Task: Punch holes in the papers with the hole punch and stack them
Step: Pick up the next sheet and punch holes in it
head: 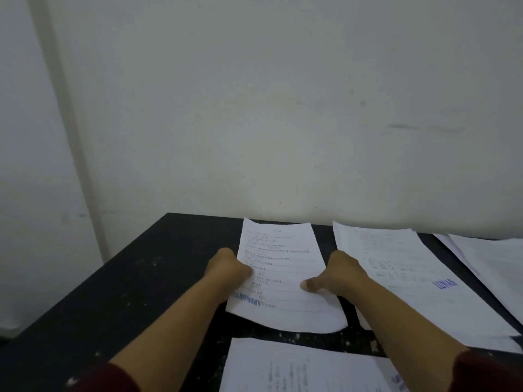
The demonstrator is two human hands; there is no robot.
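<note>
Here the left hand (pixel 227 268) and right hand (pixel 338 274) pinch the printed sheet (pixel 280 275) by its side edges between them, seemingly mid-stacking; no punch visible, so the next move calls for locating it.

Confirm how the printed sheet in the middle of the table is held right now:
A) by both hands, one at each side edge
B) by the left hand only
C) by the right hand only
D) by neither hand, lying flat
A: the left hand grips the left edge of the printed sheet and the right hand grips its right edge, thumb on top.
</note>
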